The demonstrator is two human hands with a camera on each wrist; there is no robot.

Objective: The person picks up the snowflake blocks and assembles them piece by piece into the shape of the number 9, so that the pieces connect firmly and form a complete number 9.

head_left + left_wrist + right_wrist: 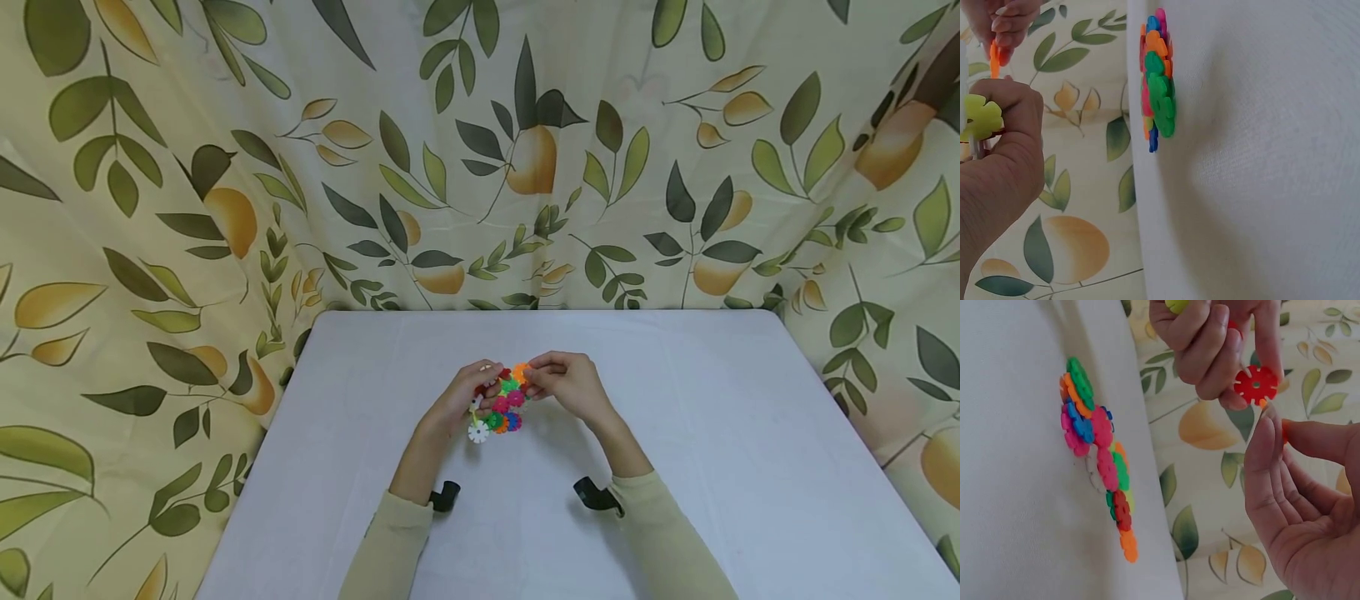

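My left hand (pixel 467 395) holds a red notched plastic disc (pixel 1256 385) at its fingertips. A yellow flower-shaped disc (pixel 984 117) also shows at this hand, with a white piece beside it. From the right, my right hand (pixel 573 385) pinches an orange disc (pixel 995 59) between thumb and fingers. The orange edge meets the rim of the red disc; whether the two are slotted together I cannot tell. Below both hands, a small pile of notched flower discs (pixel 1103 428) lies on the table in green, orange, blue, pink, red and white.
A white cloth covers the table (pixel 675 400). Behind it and along the sides hangs a leaf-and-fruit patterned curtain (pixel 480 250). Black wrist cameras sit below the left sleeve (pixel 397 533) and beside the right sleeve (pixel 667 533).
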